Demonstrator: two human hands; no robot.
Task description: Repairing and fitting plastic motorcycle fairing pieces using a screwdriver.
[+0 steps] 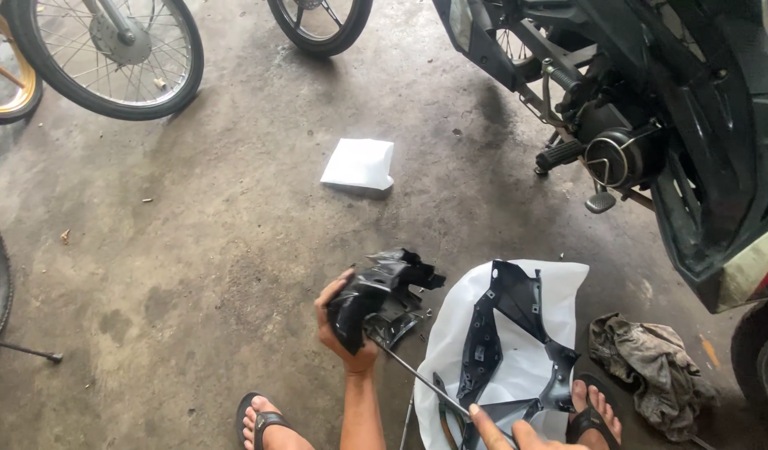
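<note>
My left hand point(344, 332) grips a black plastic motorcycle fairing piece point(382, 292) low in the middle of the view, just above the concrete floor. My right hand point(505, 431), at the bottom edge, holds a long thin screwdriver point(417, 377) whose shaft runs up and left to the underside of that black piece. Just right of it, a larger black fairing panel point(509, 346) lies on a white plastic cover point(451, 342). My feet in black sandals point(263, 423) flank the arms.
A dark motorcycle point(650, 125) stands at the upper right, its footpeg and engine near the work. A dirty rag point(650, 367) lies at right. A white packet point(359, 164) sits on the floor mid-frame. Spoked wheels point(109, 50) stand at the upper left.
</note>
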